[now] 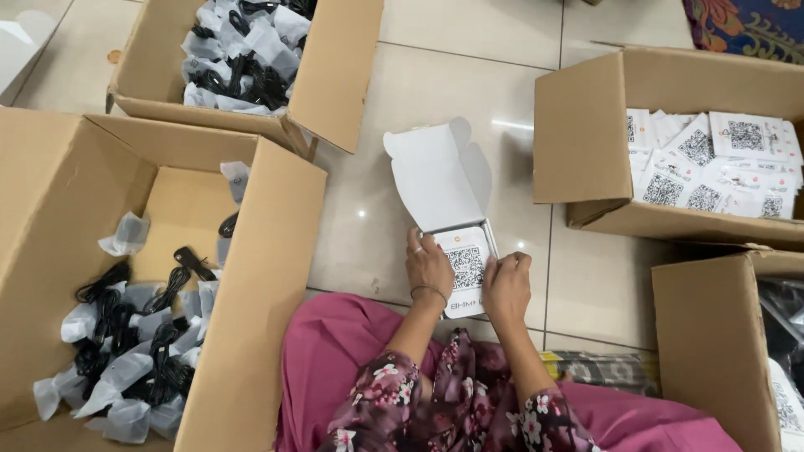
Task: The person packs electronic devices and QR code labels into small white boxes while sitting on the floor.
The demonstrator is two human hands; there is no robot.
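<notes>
A small white carton box (441, 180) stands open on the tiled floor in front of me, its lid flipped up and back. A white leaflet with a square black code pattern (466, 268) lies in the box's mouth. My left hand (428, 266) grips the leaflet and box at their left edge; it wears a ring and a thin bracelet. My right hand (506, 285) holds the right edge of the same leaflet and box. Both hands rest above my pink lap.
A big cardboard box (251, 276) at left holds several bagged black cables (134, 351). Another box (335, 75) behind it holds more cables. A box (586, 142) at right holds several white code leaflets (712, 163). A fourth box (712, 343) stands near right.
</notes>
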